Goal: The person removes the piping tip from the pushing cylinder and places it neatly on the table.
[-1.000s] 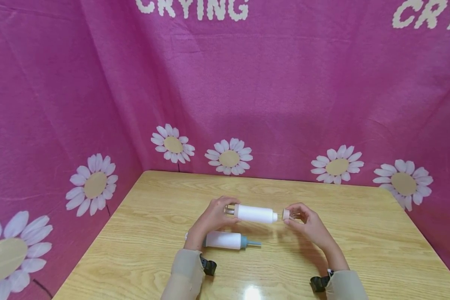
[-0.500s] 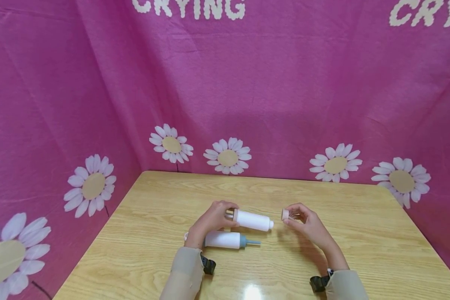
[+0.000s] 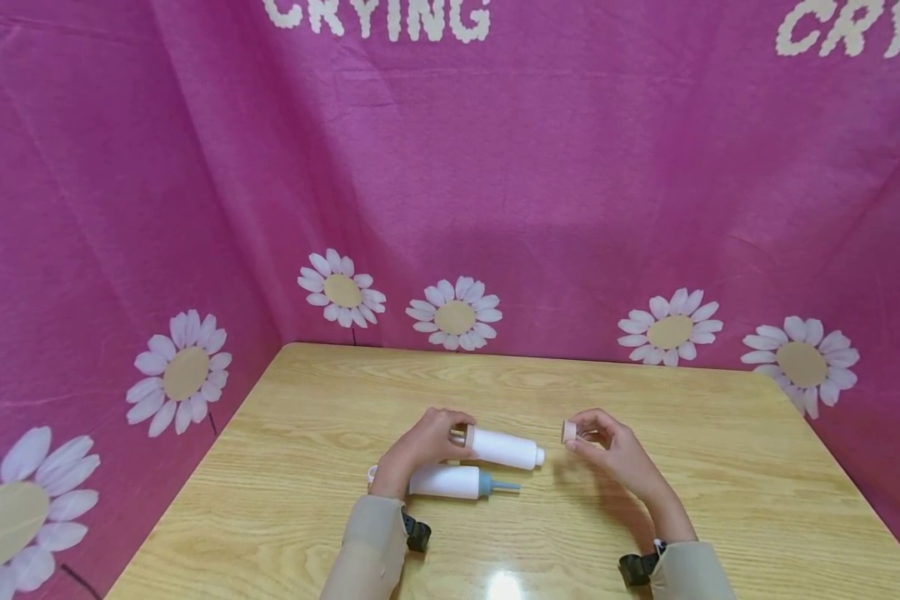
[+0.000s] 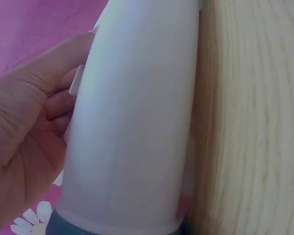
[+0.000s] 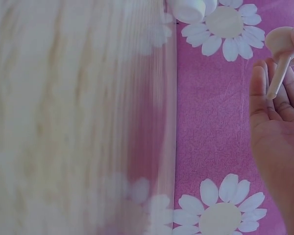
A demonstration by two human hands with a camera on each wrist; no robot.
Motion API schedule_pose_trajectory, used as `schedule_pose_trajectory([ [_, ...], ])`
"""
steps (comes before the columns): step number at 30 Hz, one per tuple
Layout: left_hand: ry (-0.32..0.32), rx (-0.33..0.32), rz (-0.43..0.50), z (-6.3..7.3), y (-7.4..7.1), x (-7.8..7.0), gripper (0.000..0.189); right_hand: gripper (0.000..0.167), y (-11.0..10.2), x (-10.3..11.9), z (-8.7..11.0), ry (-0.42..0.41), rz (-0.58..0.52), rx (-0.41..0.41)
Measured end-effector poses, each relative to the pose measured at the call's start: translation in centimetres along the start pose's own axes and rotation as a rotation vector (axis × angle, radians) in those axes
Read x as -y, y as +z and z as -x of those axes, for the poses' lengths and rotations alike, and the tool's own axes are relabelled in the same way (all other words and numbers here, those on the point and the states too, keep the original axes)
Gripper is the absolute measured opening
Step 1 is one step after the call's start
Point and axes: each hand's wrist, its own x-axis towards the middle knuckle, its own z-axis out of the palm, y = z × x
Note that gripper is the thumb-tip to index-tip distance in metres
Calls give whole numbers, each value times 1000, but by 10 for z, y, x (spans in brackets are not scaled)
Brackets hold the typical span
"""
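Table (image 3: 330, 392): left hand (image 3: 429, 437) lowered bottle (image 3: 504, 448) from cap (image 3: 568, 431).

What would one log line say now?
left hand: grips white bottle | right hand: pinches pale spouted cap, not touching white bottle | teal-collared bottle: lying on table

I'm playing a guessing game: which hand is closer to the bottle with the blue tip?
Left. In the head view, the left hand is beside the blue-tipped bottle, wrist overlapping its back end; the right hand is farther, beyond its tip.
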Motion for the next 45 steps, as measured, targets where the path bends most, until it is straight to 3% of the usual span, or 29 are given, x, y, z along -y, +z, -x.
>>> schedule_pose_trajectory([
  [11,-48,18,11,0,5,4,50,28,1,-2,1,-7,1,12],
  [36,-50,14,107,4,6,9,54,28,2,-2,1,-14,-3,22],
  [41,-48,-26,187,5,6,8,58,27,2,-2,0,-18,1,21],
  [45,-3,-106,159,5,7,5,58,27,2,-3,0,-21,10,22],
])
